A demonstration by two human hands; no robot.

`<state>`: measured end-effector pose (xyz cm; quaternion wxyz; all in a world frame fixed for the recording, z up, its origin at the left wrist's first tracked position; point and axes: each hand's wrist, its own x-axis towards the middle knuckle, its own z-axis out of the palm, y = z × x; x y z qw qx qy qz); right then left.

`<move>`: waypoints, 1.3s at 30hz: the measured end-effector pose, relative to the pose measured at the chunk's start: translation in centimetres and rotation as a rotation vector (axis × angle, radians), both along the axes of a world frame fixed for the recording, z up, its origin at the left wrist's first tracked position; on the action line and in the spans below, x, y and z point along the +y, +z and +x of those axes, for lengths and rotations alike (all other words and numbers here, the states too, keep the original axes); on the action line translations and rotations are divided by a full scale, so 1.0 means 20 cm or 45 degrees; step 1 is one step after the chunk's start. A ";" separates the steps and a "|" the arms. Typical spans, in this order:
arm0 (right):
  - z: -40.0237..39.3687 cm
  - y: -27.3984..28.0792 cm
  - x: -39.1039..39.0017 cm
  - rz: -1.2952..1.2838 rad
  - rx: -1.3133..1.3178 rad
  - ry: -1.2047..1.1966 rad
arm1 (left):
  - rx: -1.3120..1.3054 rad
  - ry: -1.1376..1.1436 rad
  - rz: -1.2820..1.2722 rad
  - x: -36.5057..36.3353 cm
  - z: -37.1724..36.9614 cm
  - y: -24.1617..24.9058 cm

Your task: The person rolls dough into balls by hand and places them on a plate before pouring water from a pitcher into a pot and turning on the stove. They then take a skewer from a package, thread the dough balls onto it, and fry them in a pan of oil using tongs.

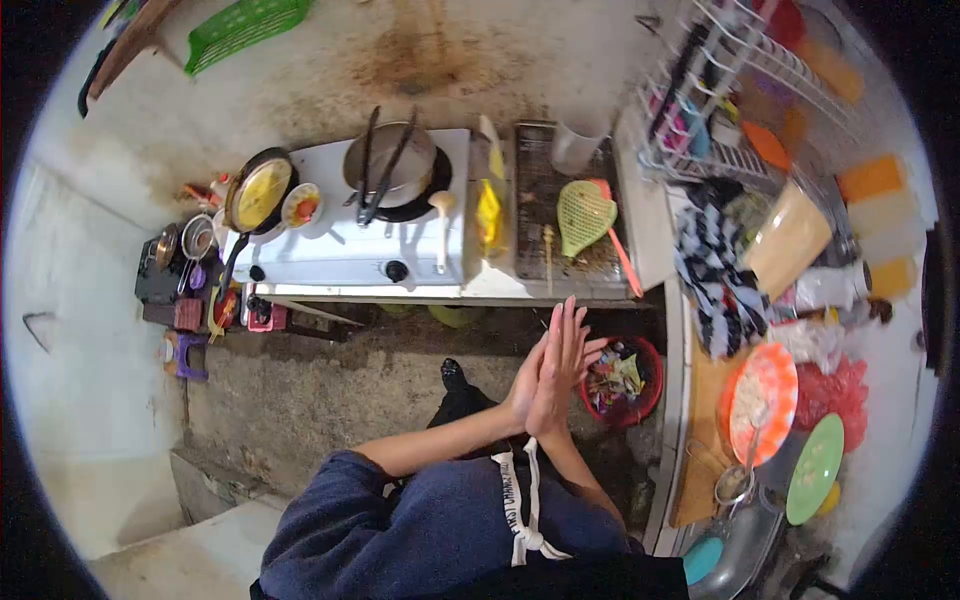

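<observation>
My left hand (525, 388) and right hand (553, 392) meet palm to palm, fingers straight, grasping nothing I can see. Beyond, right of centre, the bin (656, 385) is probably light, slightly flexible, best gripped by its rim.

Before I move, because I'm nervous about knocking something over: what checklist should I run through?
1. Hands free: ok; left hand and right hand are together, nothing visibly held.
2. Pan handle within the stove: not ok; its end juts past the edge.
3. Tongs off the pot: not ok; they lie across it.
4. Ladle fully on the stove: ok.
5. Flames off: cannot tell; cookware hides the burners.
6. Bin upright: ok, standing beyond the hands' right side.
</observation>
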<state>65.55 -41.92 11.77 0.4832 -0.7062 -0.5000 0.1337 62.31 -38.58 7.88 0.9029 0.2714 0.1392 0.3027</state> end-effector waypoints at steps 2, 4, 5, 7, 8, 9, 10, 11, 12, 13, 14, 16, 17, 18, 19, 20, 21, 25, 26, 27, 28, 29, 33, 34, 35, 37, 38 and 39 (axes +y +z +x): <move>-0.16 -0.01 0.12 0.041 -0.048 0.140 | -0.603 -0.290 -0.417 0.24 -0.04 -0.13; -0.22 -0.02 0.25 0.140 -0.098 0.248 | -0.397 0.012 -0.606 0.32 -0.11 -0.18; -0.24 -0.03 0.32 0.137 -0.106 0.246 | -0.350 0.140 -0.805 0.36 -0.13 -0.25; -0.27 -0.04 0.44 0.001 -0.171 0.322 | -0.377 -0.018 -0.642 0.52 -0.21 -0.33; -0.30 -0.04 0.49 0.057 -0.132 0.326 | -0.403 -0.168 -0.471 0.59 -0.25 -0.34; -0.33 -0.05 0.53 0.049 -0.137 0.302 | -0.404 -0.192 -0.480 0.62 -0.28 -0.34; -0.36 -0.06 0.57 0.039 -0.142 0.310 | -0.476 -0.147 -0.436 0.63 -0.31 -0.34; -0.38 -0.07 0.60 0.030 -0.146 0.317 | -0.546 -0.104 -0.392 0.63 -0.34 -0.33; -0.40 -0.09 0.62 0.027 -0.129 0.308 | -1.238 -0.185 -1.455 0.64 -0.37 -0.27; -0.40 -0.11 0.64 0.018 -0.129 0.283 | -1.226 -0.202 -1.474 0.64 -0.40 -0.25; -0.39 -0.12 0.65 -0.036 -0.173 0.314 | -0.980 -0.185 -1.312 0.65 -0.42 -0.23; -0.35 -0.16 0.68 -0.099 -0.228 0.322 | -0.508 -0.164 -0.969 0.65 -0.44 -0.20; -0.31 -0.20 0.70 -0.114 -0.230 0.299 | -0.283 -0.157 -0.788 0.64 -0.44 -0.19; -0.26 -0.25 0.71 -0.174 -0.305 0.219 | -0.065 -0.147 -0.601 0.63 -0.44 -0.19; -0.21 -0.27 0.71 -0.233 -0.378 0.142 | 0.148 -0.135 -0.406 0.63 -0.43 -0.19; -0.20 -0.25 0.71 -0.241 -0.384 0.210 | 0.206 -0.149 -0.449 0.63 -0.43 -0.19; -0.16 -0.25 0.73 -0.244 -0.386 0.194 | 0.205 -0.166 -0.447 0.64 -0.41 -0.19; 0.08 -0.39 0.77 -0.347 -0.563 0.058 | 0.484 -0.230 -0.247 0.62 -0.36 -0.17; 0.14 -0.42 0.77 -0.391 -0.615 0.001 | 0.518 -0.306 -0.052 0.63 -0.36 -0.15; 0.19 -0.44 0.78 -0.434 -0.663 -0.059 | 0.527 -0.295 -0.046 0.66 -0.37 -0.14; 0.24 -0.46 0.80 -0.421 -0.656 -0.056 | 0.473 -0.434 -0.010 0.71 -0.38 -0.14; 0.29 -0.47 0.82 -0.495 -0.688 -0.160 | 0.414 -0.575 0.026 0.75 -0.39 -0.14; 0.39 -0.51 0.88 -0.483 -0.390 -0.155 | 0.618 -0.535 0.487 0.85 -0.42 -0.20; 0.38 -0.49 0.89 -0.418 -0.467 -0.174 | 0.590 -0.386 0.461 0.85 -0.42 -0.30; 0.38 -0.47 0.90 -0.415 -0.466 -0.171 | 0.592 -0.383 0.462 0.88 -0.43 -0.30; 0.35 -0.46 0.90 -0.532 -0.272 -0.143 | 1.195 -0.589 0.462 0.94 -0.45 -0.29; 0.34 -0.46 0.89 -0.532 -0.272 -0.143 | 1.195 -0.590 0.462 0.95 -0.47 -0.34; 0.32 -0.46 0.87 -0.373 -0.195 -0.162 | 1.231 -0.542 0.303 0.95 -0.48 -0.41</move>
